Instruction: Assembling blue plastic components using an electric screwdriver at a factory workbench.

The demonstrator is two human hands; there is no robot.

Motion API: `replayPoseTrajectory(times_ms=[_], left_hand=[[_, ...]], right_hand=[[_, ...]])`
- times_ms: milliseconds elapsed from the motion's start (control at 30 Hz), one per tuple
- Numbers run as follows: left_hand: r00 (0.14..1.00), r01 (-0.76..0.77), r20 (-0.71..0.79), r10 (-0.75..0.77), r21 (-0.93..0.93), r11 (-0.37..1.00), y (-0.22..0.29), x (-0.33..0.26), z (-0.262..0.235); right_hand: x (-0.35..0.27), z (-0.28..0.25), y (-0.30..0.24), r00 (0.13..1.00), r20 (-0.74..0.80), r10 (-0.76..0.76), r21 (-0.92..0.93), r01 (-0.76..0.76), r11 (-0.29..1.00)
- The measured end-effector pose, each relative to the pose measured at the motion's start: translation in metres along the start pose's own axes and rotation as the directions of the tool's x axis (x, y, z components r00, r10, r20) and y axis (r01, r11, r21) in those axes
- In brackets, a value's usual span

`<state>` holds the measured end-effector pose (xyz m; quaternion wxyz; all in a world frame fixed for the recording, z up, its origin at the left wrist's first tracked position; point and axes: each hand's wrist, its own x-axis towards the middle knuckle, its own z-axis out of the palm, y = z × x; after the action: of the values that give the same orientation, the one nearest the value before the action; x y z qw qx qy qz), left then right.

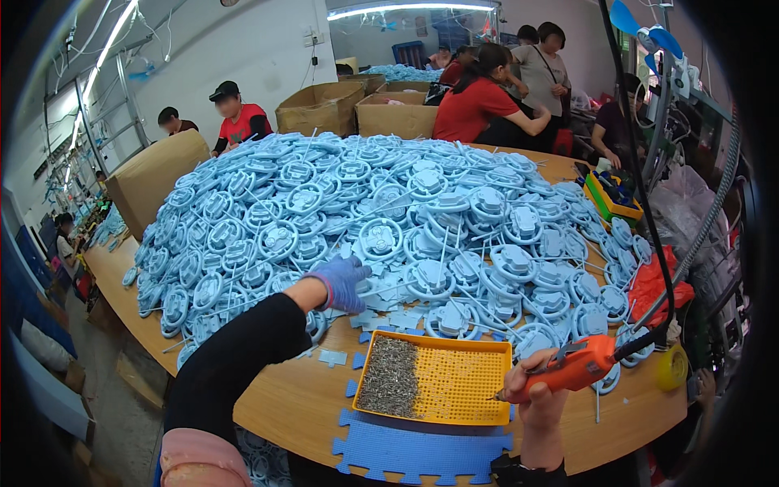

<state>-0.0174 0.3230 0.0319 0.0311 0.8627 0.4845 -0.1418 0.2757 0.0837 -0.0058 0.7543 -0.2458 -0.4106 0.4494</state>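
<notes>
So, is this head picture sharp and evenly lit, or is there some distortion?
Head view: strong fisheye bend, the table edge curves and the corners go black; ceiling tube lights glare white; the blue plastic pile is evenly lit and sharp; the left hand and right hand show little blur.

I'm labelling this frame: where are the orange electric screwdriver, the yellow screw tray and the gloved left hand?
orange electric screwdriver (578, 367), head view, on its body.
yellow screw tray (462, 380), head view, on its bare perforated floor.
left hand (341, 280), head view, on the glove's back.
</notes>
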Motion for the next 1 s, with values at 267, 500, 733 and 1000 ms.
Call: replayPoseTrajectory(times_ms=[267,500,733,1000], left_hand=[[0.994,-0.077,-0.092,0.058,-0.221,0.972,-0.026,0.027,-0.013],[0.846,0.352,-0.174,-0.504,-0.528,0.773,-0.071,0.150,-0.019],[0.962,0.273,0.132,-0.238,-0.438,0.856,-0.085,0.182,-0.033],[0.994,0.076,-0.048,-0.098,-0.335,0.939,-0.049,0.135,-0.042]], right_hand=[[0.007,-0.015,-0.052,0.928,-0.121,-0.353,-0.335,0.296,0.894],[0.015,-0.007,-0.044,0.927,-0.085,-0.366,-0.435,0.296,0.850],[0.021,-0.016,-0.034,0.976,-0.033,-0.213,-0.369,0.187,0.911],[0.007,-0.025,-0.036,0.988,0.021,-0.155,-0.284,0.154,0.946]])
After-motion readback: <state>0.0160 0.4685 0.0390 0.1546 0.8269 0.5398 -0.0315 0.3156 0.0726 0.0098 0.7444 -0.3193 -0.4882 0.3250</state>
